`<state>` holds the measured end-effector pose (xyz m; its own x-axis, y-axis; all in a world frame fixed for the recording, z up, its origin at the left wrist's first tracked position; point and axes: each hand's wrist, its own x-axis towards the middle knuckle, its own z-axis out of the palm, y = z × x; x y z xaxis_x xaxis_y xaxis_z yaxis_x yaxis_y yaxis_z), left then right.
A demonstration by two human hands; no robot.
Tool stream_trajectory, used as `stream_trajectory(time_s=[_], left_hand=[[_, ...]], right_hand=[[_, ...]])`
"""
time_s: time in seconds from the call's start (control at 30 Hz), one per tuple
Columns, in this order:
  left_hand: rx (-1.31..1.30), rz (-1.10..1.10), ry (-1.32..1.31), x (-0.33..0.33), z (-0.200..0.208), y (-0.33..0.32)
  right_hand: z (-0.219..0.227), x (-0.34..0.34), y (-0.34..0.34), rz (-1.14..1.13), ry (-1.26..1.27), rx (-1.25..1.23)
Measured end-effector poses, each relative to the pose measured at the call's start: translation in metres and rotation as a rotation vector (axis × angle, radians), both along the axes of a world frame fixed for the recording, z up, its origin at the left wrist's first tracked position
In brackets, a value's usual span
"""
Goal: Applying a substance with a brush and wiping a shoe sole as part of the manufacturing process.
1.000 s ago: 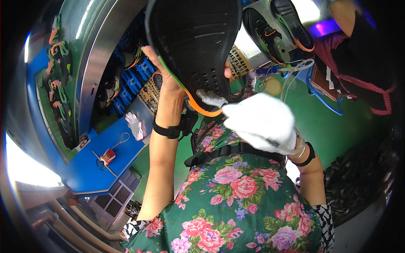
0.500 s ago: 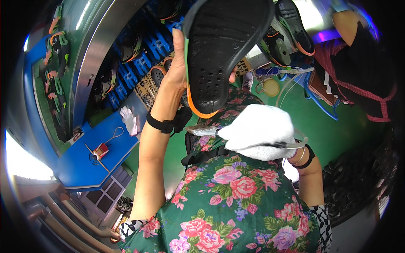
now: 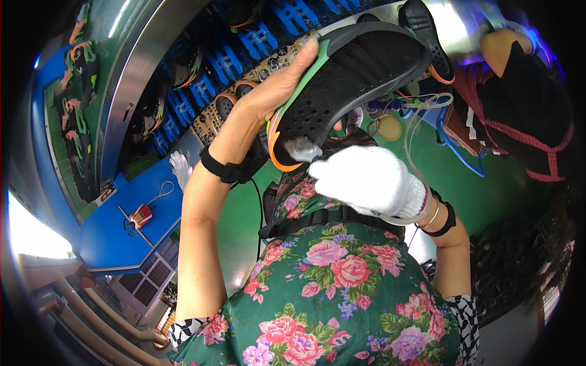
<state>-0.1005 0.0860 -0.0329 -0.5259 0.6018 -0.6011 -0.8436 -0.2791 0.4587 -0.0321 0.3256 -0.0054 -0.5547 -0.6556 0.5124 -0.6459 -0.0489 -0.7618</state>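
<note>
Beyond the floral apron (image 3: 354,268), the bare left hand (image 3: 274,93) grasps the black shoe sole (image 3: 351,82) by its side; between apron and sole, the gloved right hand's (image 3: 366,183) grip pinches a brush (image 3: 303,148) (handle hidden). A straying stroke could smear the orange rim (image 3: 273,144).

The shoe (image 3: 360,67) looks rubbery, the glove (image 3: 366,183) knitted cloth, the frame (image 3: 132,91) glossy metal.

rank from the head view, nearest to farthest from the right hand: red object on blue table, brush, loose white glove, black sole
1. Brush, in the grip of the right hand
2. Black sole, just beyond, in the left hand
3. Loose white glove, left, by the blue table
4. Red object, farther left, on the table
</note>
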Motion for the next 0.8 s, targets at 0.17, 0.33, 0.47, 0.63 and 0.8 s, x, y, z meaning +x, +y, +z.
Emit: stream_trajectory(time_s=[0.17, 0.33, 0.47, 0.63, 0.8], left_hand=[[-0.217, -0.073, 0.104, -0.007, 0.004, 0.01], [-0.071, -0.002, -0.098, -0.015, 0.012, 0.005], [0.114, 0.36, -0.225, 0.009, 0.016, -0.004], [0.3, 0.516, -0.098, 0.053, -0.031, 0.004], [0.118, 0.595, -0.064, 0.055, -0.038, 0.025]], right_hand=[[0.003, -0.017, 0.008, 0.049, -0.14, -0.142], [0.021, -0.032, 0.015, 0.178, -0.401, -0.171], [0.022, -0.033, 0.01, -0.191, -0.855, -0.366], [0.019, -0.044, 0.01, -0.475, -0.563, -0.242], [0.02, -0.062, 0.026, -0.33, -0.279, -0.158]])
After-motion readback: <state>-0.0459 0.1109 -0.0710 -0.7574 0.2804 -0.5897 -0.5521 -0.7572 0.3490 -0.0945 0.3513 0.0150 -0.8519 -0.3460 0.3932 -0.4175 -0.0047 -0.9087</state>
